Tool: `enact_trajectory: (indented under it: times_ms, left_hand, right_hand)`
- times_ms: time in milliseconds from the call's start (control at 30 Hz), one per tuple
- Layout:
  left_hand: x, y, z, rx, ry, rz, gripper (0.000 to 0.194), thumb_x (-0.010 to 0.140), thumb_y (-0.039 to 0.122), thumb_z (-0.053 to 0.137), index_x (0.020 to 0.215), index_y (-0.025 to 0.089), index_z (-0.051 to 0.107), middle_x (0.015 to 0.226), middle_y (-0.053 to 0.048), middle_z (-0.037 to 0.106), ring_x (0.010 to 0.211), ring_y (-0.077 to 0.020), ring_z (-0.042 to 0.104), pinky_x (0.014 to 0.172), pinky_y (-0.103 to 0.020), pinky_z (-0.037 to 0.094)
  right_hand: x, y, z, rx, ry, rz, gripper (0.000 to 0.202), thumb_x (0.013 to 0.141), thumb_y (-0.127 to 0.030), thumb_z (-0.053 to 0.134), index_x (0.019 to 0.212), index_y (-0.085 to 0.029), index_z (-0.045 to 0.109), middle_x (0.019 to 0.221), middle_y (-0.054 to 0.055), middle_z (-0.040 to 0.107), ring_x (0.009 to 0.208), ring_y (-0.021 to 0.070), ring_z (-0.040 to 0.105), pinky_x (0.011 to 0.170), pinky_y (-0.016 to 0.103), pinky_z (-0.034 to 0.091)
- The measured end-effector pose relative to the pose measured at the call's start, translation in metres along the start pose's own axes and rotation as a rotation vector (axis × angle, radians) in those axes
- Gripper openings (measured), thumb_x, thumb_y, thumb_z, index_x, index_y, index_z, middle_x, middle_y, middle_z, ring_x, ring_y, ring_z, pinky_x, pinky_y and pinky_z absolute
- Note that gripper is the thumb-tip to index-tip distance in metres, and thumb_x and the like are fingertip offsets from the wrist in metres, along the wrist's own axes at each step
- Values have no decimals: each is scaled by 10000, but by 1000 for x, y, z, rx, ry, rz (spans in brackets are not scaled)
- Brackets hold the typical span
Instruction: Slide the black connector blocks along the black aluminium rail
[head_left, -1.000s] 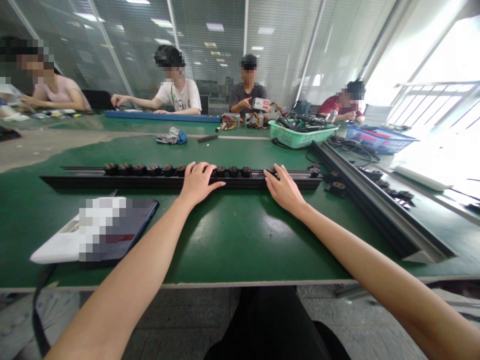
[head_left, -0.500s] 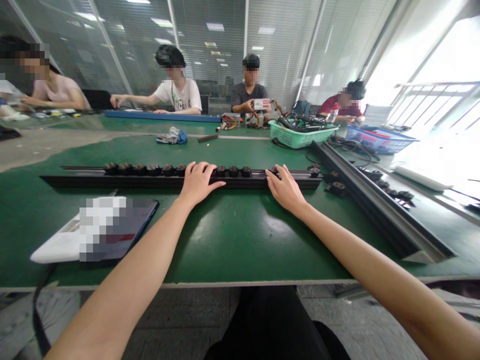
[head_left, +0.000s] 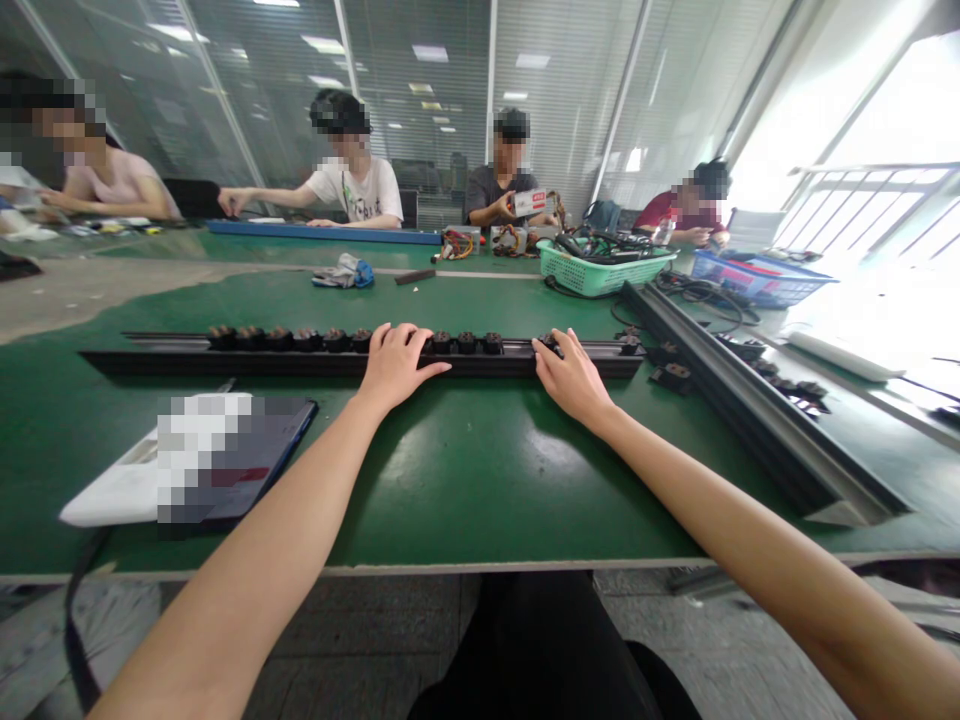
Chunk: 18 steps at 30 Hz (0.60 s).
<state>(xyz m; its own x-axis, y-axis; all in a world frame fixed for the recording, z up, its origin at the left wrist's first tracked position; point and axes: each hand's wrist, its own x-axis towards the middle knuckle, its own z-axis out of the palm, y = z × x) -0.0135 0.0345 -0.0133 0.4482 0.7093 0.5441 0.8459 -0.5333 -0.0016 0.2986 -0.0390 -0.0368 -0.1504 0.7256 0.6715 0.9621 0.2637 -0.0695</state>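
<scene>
A long black channel rail [head_left: 315, 366] lies crosswise on the green table, with a row of round black socket modules [head_left: 466, 343] sitting along it. My left hand [head_left: 397, 362] is over the middle of the rail, fingers curled across the top and thumb along the front side. Farther right, my right hand [head_left: 571, 372] has its fingers bent round one more black module [head_left: 552, 344], which they partly cover. Between this piece and the row is a short stretch of bare rail. Another module [head_left: 628, 345] sits near the rail's right end.
A second black rail [head_left: 735, 400] slants along the right, with loose modules [head_left: 671, 375] beside it. At left lie a white device [head_left: 120, 480] and a dark tablet-like panel [head_left: 289, 430]. Farther back stand a green basket [head_left: 607, 277] and a blue basket [head_left: 780, 285]. Several co-workers sit opposite.
My right hand has shifted very slightly to the right; my left hand and the rail look unmoved. Across the table, a co-worker has tilted a white-labelled box and moved it slightly right.
</scene>
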Motion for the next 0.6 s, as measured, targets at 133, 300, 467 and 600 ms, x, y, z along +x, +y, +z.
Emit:
enact_trajectory:
  times_ms: [133,300,467,600]
  left_hand:
    - [0,-1,2,12,7,8,585,956,646,565,1346,211,592,1302,-143,610,1295,-334,527,1232,-504,228]
    - [0,-1,2,29,11,11,568,959,627,575,1334,201,593,1292,-145,616,1285,-330,539,1232,-496,233]
    - [0,-1,2,14,15,12,548,956,618,585,1328,216,593,1298,-141,614,1289,-331,539,1233,-499,234]
    - [0,-1,2,23,17,18,553,955,614,591,1326,204,594,1296,-145,617,1285,-333,542,1232,-499,234]
  right_hand:
    - [0,0,0,-9,1,3,470,1049,-301,380,1366,-153,692,1442,209,569,1419,385,477,1166,600,436]
    - [0,-1,-1,-40,-21,10,463,1051,-292,395,1382,-140,682,1445,217,562,1421,382,474,1179,565,428]
    - [0,-1,-2,-61,-46,19,452,1050,-285,419,1403,-153,668,1461,203,551,1424,376,471,1181,550,428]
    - [0,0,-1,-60,-37,11,447,1046,-285,424,1401,-172,670,1456,188,557,1415,370,478,1171,562,436]
